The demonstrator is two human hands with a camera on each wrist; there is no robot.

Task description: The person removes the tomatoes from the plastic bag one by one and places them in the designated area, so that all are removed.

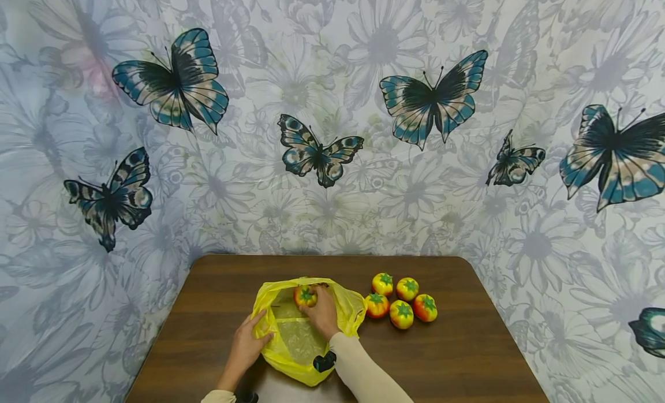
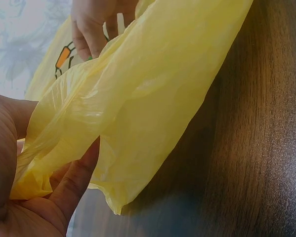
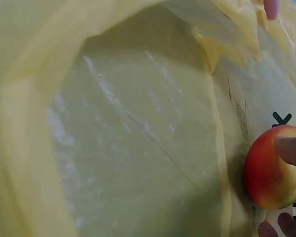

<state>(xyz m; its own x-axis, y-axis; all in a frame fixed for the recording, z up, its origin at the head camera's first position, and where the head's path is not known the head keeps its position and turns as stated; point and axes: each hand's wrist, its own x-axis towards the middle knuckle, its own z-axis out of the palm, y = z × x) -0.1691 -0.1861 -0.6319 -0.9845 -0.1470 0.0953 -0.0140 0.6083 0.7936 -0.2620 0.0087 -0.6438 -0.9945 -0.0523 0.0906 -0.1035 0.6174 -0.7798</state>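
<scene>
A yellow plastic bag (image 1: 286, 357) lies on the table with its mouth spread wide. My left hand (image 1: 245, 346) grips the bag's left rim; in the left wrist view the thin plastic (image 2: 138, 113) runs between thumb and fingers. Inside the bag's mouth, my right hand (image 1: 323, 312) holds a red-and-yellow tomato (image 1: 305, 296) with a green leafy top. The right wrist view shows the thumb pressed on the side of this tomato (image 3: 269, 168), against the bag's printed wall. Part of the right-hand fingers is hidden behind it.
Several more tomatoes (image 1: 402, 314) stand in a cluster on the brown wooden table (image 1: 457, 357), just right of the bag. Behind the table's far edge rises a wall (image 1: 332, 224) covered in a butterfly and flower print.
</scene>
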